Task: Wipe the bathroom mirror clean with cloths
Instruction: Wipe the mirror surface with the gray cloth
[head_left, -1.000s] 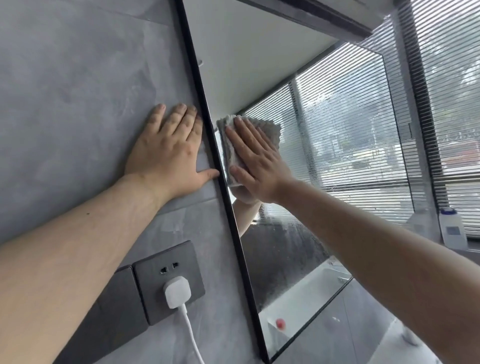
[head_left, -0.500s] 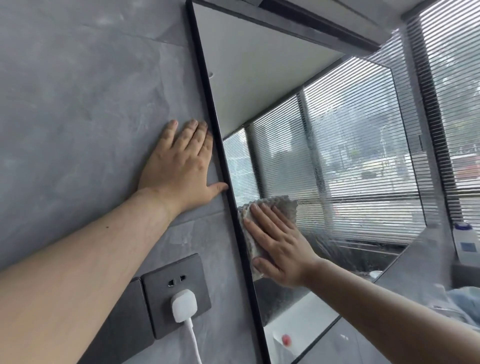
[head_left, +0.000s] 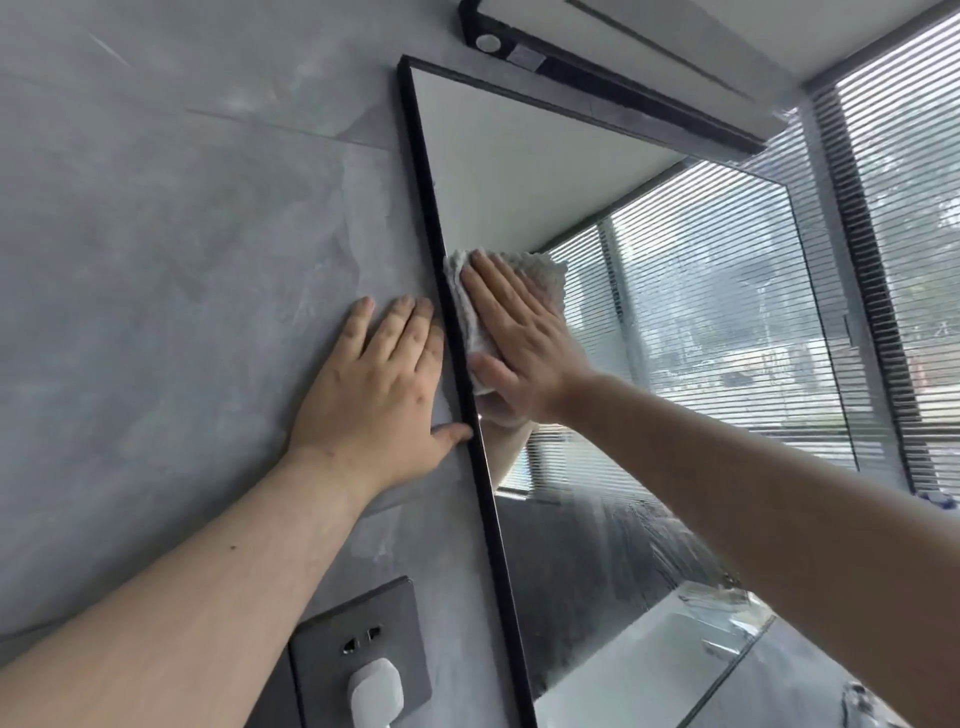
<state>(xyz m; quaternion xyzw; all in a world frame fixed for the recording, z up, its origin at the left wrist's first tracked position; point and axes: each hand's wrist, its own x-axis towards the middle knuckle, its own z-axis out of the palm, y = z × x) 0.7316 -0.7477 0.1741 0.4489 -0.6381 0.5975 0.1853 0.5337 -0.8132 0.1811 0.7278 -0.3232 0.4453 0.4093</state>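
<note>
Right hand (head_left: 519, 338) flat on cloth (head_left: 546, 268) against mirror (head_left: 519, 171); left hand (head_left: 379, 395) flat on wall (head_left: 182, 260).

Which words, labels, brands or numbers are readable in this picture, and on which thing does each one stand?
None can be read.
The pale sticker on the black lamp bar above the mirror is too blurred.
The wall socket and white plug show no text.

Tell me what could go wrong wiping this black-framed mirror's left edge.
If the pale folded cloth under the right hand is wet, drips could reach the white plug in the dark grey wall socket below. The thumb of the left hand touches the black mirror frame and may smudge the glass.
</note>
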